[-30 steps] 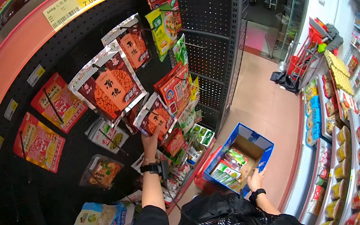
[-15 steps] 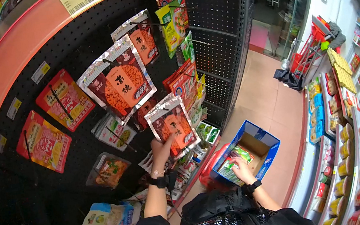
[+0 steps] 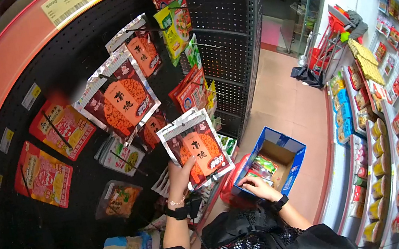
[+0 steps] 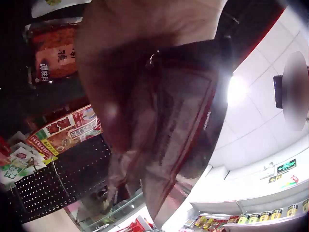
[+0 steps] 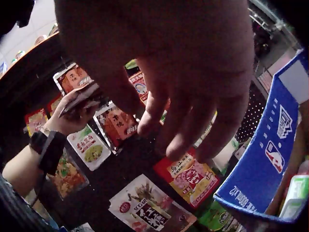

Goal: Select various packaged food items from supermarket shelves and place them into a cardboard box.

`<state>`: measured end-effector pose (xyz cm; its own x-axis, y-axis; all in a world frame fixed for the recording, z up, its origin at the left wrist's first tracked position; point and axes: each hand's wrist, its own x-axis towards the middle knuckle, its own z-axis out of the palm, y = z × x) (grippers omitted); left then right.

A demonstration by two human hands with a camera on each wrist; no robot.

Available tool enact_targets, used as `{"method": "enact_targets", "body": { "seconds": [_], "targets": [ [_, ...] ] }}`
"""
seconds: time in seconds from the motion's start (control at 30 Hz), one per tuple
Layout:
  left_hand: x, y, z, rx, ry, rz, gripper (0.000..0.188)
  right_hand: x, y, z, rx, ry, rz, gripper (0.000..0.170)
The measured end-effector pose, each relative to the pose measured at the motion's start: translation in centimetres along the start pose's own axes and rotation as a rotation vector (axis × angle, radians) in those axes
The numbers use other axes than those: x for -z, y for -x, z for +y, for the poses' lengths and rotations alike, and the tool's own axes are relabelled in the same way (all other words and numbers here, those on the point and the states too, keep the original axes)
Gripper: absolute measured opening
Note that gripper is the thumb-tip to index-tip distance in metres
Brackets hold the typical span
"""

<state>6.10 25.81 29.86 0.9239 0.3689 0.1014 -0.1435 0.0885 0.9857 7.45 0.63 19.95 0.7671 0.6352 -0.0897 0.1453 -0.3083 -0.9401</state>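
My left hand [image 3: 179, 179] grips a silver-edged seasoning packet [image 3: 204, 141] with a red-brown front, thumb across its face. In the left wrist view the packet's back [image 4: 169, 130] shows dark and close beside the palm. My right hand [image 3: 259, 187] hangs over the near edge of a blue cardboard box [image 3: 297, 169], its fingers loosely bent with nothing between them in the right wrist view. Inside the box lie several packets [image 3: 266, 164], partly hidden by that hand. Matching seasoning packets [image 3: 118, 98] hang on the rack hooks just left of the held one.
A black pegboard rack [image 3: 226, 58] with red-yellow packets [image 3: 44, 173] and a green-yellow packet [image 3: 175, 30] stands at the left. Under the box shows something red [image 3: 229, 187]. Across the tiled aisle [image 3: 277, 92] run stocked shelves [image 3: 375, 160], with a red cart [image 3: 325, 49] farther off.
The left hand has drawn the seasoning packet off from the hanging ones, toward the box. The right hand has moved from the box's near right edge to its near left side.
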Motion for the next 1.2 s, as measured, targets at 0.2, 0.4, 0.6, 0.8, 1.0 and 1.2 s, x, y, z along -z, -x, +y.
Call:
{"method": "enact_targets", "body": {
  "seconds": [0.2,0.4,0.6,0.8,1.0,1.2],
  "targets": [
    [-0.4,0.9,1.4,0.007,0.080,-0.091,0.025,-0.4,0.0,-0.9,-0.001,-0.359,0.067,0.019],
    [-1.8,2.0,1.1,0.102,0.056,-0.306,0.022,-0.1,0.5,-1.3,0.025,-0.582,0.009,0.043],
    [-3.0,2.4,-4.4,0.525,0.099,-0.511,0.028,-0.5,1.4,-2.4,-0.050,-0.738,0.202,0.049],
    [-3.9,3.9,-8.0,0.800,0.233,-0.541,0.032,-0.6,3.1,-1.9,-0.171,-0.811,0.273,0.044],
    [-6.7,4.0,-10.9,0.945,0.298,-0.631,0.033,1.2,4.3,-0.3,-0.406,-1.180,0.259,0.036],
    [-8.8,4.7,-13.3,0.657,-0.084,-0.562,0.030,5.9,6.1,4.1,-0.170,-0.841,0.714,0.039]
  ]
}}
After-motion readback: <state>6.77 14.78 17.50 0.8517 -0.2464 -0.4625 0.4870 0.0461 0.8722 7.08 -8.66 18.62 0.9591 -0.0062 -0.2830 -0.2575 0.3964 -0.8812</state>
